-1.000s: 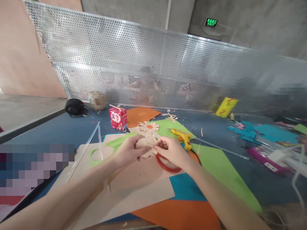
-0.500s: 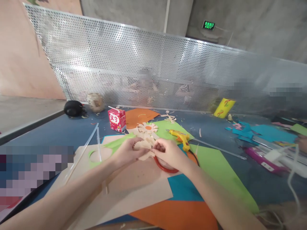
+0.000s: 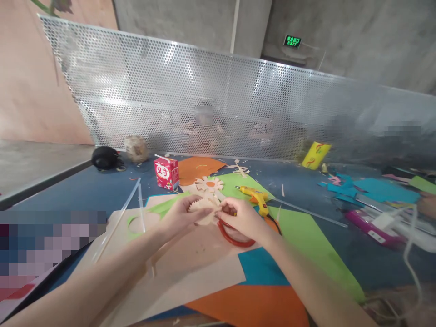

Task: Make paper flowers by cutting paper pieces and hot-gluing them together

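**Both hands on a fringed paper cut-out above the work table**

The beige paper cut-out [image 3: 203, 210], toothed along its upper edge, is held just above the sheets near the middle of the table, closer to the front edge than the back. The left hand [image 3: 180, 217] pinches its left side between thumb and fingers; the right hand [image 3: 238, 219] is curled closed on its right side, fingertips meeting at the paper. The work looks like fine shaping or folding of the fringe. Any further move seems to call for a light pinch grip, since thin paper teeth tear or crease easily.

Under the right hand lies a red ring [image 3: 235, 236], resting on beige and green paper. Just behind the cut-out lies a finished paper flower [image 3: 210, 184] with an orange centre, on a green sheet [image 3: 238, 181]. A yellow glue gun [image 3: 255, 196] lies to the right of the flower, its nozzle pointing left. Clear glue sticks [image 3: 131, 202] lie toward the left edge.

The only containers are a red drink carton [image 3: 165, 172] with a straw, standing upright behind the flower, contents hidden, and a yellow packet [image 3: 315, 155] tilted near the back edge against the perforated metal screen [image 3: 204, 104]; what it holds cannot be told. Blue paper scraps [image 3: 344, 188] lie toward the right edge.
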`<state>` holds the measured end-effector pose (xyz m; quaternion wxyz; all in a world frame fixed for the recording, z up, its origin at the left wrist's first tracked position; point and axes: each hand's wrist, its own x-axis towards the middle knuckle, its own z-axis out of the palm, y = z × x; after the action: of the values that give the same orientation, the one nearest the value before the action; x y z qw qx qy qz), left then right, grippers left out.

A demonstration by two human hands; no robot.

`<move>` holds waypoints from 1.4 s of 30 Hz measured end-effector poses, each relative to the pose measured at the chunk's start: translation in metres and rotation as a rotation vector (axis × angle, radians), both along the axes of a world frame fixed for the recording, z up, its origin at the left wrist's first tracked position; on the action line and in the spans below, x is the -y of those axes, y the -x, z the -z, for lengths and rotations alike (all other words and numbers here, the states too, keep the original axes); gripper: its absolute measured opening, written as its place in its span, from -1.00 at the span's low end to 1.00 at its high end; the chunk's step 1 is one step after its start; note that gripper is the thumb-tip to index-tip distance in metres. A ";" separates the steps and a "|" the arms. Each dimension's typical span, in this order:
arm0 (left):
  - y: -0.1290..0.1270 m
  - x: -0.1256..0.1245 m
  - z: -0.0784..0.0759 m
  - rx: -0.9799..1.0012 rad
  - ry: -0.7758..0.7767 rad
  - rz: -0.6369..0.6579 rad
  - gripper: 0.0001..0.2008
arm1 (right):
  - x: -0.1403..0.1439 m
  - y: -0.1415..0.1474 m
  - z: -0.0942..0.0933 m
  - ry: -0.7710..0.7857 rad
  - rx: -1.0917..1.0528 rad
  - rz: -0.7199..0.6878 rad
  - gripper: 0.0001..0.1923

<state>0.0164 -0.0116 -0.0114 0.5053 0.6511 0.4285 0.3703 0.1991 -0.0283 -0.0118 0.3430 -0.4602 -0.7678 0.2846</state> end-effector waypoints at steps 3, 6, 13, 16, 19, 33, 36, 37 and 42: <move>0.002 -0.002 0.000 0.012 -0.022 0.023 -0.73 | -0.001 -0.002 -0.002 -0.024 -0.025 0.026 -0.90; 0.004 -0.003 -0.002 0.013 -0.059 0.015 -0.77 | -0.004 -0.004 -0.002 -0.069 -0.073 0.075 -0.90; 0.003 -0.005 0.000 -0.147 -0.288 0.001 -0.76 | -0.011 -0.007 0.003 -0.109 -0.152 0.109 -0.90; 0.005 -0.006 0.004 -0.234 -0.526 -0.076 -0.79 | -0.009 -0.007 0.001 -0.050 -0.233 0.115 -0.91; 0.012 -0.003 0.002 -0.351 -0.939 -0.116 -0.84 | -0.007 -0.006 -0.001 0.187 -0.406 0.073 -0.82; 0.005 0.010 -0.007 -0.710 -1.711 -0.187 -0.81 | -0.004 -0.001 -0.001 0.473 -0.687 -0.149 -0.71; 0.005 0.012 -0.001 -0.690 -1.625 -0.124 -0.72 | -0.002 -0.002 -0.006 0.414 -0.591 -0.070 -0.74; 0.005 0.013 0.000 -0.667 -1.562 -0.100 -0.68 | -0.003 -0.003 -0.006 0.401 -0.566 -0.050 -0.76; 0.002 0.028 -0.028 -0.444 -1.271 0.082 -0.55 | -0.009 -0.007 -0.001 0.197 -0.335 0.069 -0.83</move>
<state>0.0149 -0.0393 0.0167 -0.0625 0.8983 0.1960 0.3882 0.2063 -0.0194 -0.0107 0.4289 -0.4640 -0.6523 0.4188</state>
